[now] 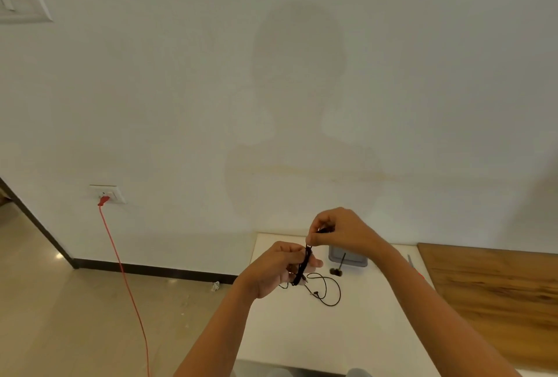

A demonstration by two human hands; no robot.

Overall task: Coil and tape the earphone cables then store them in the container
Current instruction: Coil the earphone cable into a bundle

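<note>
Above the white table, near its far edge, I have the black earphone cable partly coiled, and the risk I judge greatest is the bundle springing loose: the loops sit pinched in my left hand, and if that pinch relaxes while I feed the next turn, the coil will likely unravel. A second worry is the loose tail, which trails down onto the table in a wide curl; it could snag on itself or knot as I draw it up. My left hand is closed around the gathered loops, palm turned inward, forearm reaching up from the lower centre of the view. My right hand is raised just above and beyond it, fingertips closed on the upper end of the cable, wrist bent down, so the strand runs taut and short between the two hands. Behind them, a grey container rests on the table by the wall, with a small dark item just in front of it that I cannot identify. I see no tape clearly, so securing the coil may force me to let go with one hand.
</note>
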